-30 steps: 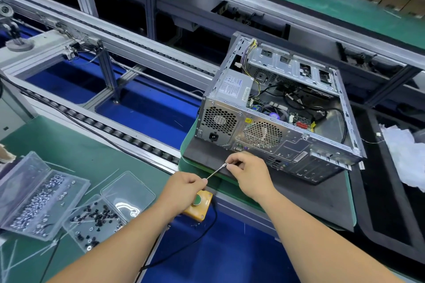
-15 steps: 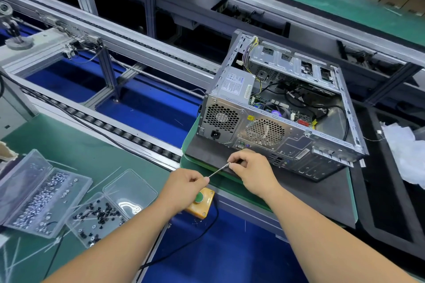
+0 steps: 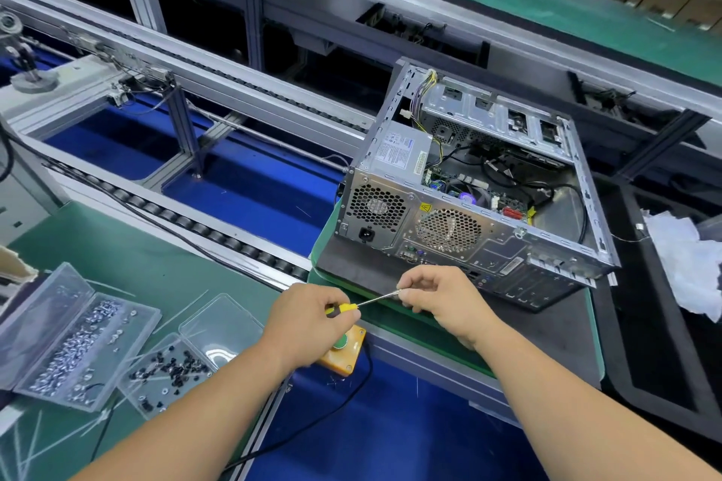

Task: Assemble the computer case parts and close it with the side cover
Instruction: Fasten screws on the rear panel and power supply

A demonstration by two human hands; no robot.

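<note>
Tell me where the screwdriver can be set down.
Bare patches: the dark mat in front of the computer case, right of the right hand; and the green bench between the roller track and the screw boxes. It is crowded around those boxes and the yellow button box.

both arms reach up from the bottom of frame, left hand [image 3: 308, 318] curled tight, right hand [image 3: 445, 297] pinching with fingertips

Silver computer case [image 3: 461, 223] with honeycomb-perforated vents — yellow-and-black screwdriver handle [image 3: 340, 309], green bench mat [image 3: 117, 269], blue floor [image 3: 250, 199].
</note>
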